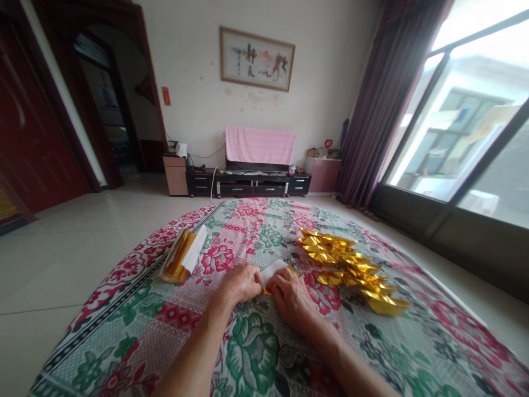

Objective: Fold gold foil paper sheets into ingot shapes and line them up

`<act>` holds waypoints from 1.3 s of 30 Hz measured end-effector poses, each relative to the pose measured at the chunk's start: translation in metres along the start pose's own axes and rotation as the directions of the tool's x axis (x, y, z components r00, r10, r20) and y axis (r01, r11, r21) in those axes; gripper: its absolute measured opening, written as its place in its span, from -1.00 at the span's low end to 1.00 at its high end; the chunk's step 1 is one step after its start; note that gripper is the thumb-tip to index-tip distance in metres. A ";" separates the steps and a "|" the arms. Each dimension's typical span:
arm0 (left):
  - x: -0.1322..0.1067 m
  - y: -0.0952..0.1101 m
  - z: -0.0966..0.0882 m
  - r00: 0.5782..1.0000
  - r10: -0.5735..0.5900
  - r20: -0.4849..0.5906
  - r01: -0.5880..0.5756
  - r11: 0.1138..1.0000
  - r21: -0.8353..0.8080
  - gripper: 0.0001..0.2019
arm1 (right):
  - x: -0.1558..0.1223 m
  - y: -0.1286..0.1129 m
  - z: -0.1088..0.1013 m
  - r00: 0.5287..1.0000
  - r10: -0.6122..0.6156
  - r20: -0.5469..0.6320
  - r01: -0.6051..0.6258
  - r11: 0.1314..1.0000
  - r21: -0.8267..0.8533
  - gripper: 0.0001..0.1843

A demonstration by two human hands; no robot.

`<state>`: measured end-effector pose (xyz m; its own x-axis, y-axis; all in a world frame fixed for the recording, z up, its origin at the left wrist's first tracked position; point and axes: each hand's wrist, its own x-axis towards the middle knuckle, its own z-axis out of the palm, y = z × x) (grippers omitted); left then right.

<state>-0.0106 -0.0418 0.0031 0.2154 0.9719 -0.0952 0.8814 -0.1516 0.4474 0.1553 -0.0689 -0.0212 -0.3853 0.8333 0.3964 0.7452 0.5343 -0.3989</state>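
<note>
A sheet of gold foil paper (pixel 273 268), white side mostly up with gold at its edges, lies partly folded on the table in front of me. At its left edge my left hand (pixel 243 282) is closed, fingers curled and pinching the paper. My right hand (pixel 289 289) is closed on the near right part of the same sheet, its fingers pressing down on it. Both hands hide much of the near edge. To the right, several folded gold paper ingots (pixel 351 259) lie in overlapping rows. A curled stack of gold and white paper sheets (pixel 183 256) rests to the left.
A flowered tablecloth (pixel 252 353) covers the round table. Beyond it stands a low black TV cabinet (pixel 252 184), with a pink cloth (pixel 260 144) draped over the screen on top. A purple curtain (pixel 372 110) and large window are on the right, a doorway on the left.
</note>
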 end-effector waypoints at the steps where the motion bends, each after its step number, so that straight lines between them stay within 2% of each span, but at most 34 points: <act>1: 0.000 0.000 0.000 1.000 0.006 0.000 -0.006 1.000 -0.001 -0.82 | -0.001 -0.001 0.000 1.000 0.014 -0.005 -0.014 1.000 -0.006 -0.79; 7: -0.002 0.001 0.000 0.999 0.036 -0.005 -0.035 0.999 0.020 -0.80 | -0.001 -0.006 0.004 0.997 0.068 -0.035 -0.069 0.996 -0.047 -0.87; 12: -0.001 0.001 0.000 0.999 0.045 -0.003 -0.045 0.998 0.046 -0.79 | 0.004 -0.003 0.006 0.993 0.121 0.002 -0.121 0.993 0.001 -0.93; 21: -0.005 0.005 -0.006 0.999 0.027 0.024 -0.027 0.999 0.016 -0.79 | 0.010 0.012 -0.007 0.995 -0.005 0.104 -0.017 0.978 0.206 -0.78; 32: -0.003 0.001 -0.004 0.998 0.023 0.062 -0.023 1.000 0.012 -0.78 | 0.009 0.020 -0.013 0.986 -0.129 0.108 0.096 0.960 0.264 -0.73; 35: -0.004 0.001 -0.005 0.997 0.063 0.053 -0.064 0.998 0.018 -0.77 | 0.004 0.020 -0.010 0.989 -0.138 0.052 0.119 0.957 0.266 -0.67; 37: -0.004 0.002 -0.005 0.996 0.082 0.033 -0.083 0.996 0.031 -0.77 | -0.001 0.019 -0.007 0.993 -0.092 -0.071 0.107 0.965 0.240 -0.63; 39: -0.004 0.002 -0.006 0.996 0.089 0.014 -0.090 0.994 0.054 -0.78 | -0.005 0.018 -0.004 0.986 -0.111 -0.122 0.130 0.979 0.157 -0.66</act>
<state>-0.0118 -0.0451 0.0094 0.2993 0.9518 -0.0676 0.8798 -0.2479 0.4056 0.1723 -0.0641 -0.0272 -0.3965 0.7453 0.5359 0.5940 0.6534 -0.4692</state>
